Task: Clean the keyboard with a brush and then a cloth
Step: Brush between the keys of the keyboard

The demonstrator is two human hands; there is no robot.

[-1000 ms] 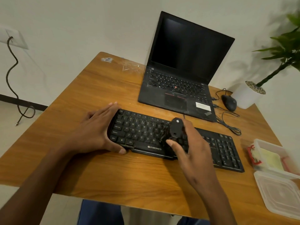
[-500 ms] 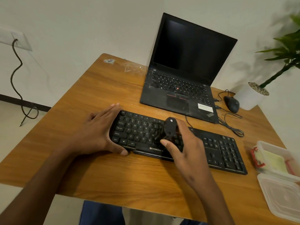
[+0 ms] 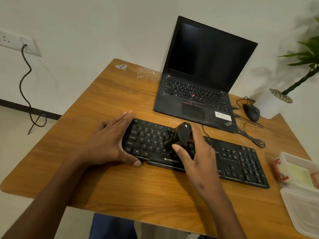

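- Black keyboard (image 3: 241, 163) lies flat on the wooden table (image 3: 120, 187), in front of the open laptop (image 3: 198, 94).
- Left hand (image 3: 107, 144) braces the keyboard's left end: fingers straight along the edge, thumb on the front edge.
- Right hand (image 3: 198, 156) grips a black brush (image 3: 183, 133), fingers and thumb curled round its body; bristles rest on the middle keys.
- Clear lidless container (image 3: 303, 171) near the table's right edge; cloth not identifiable.
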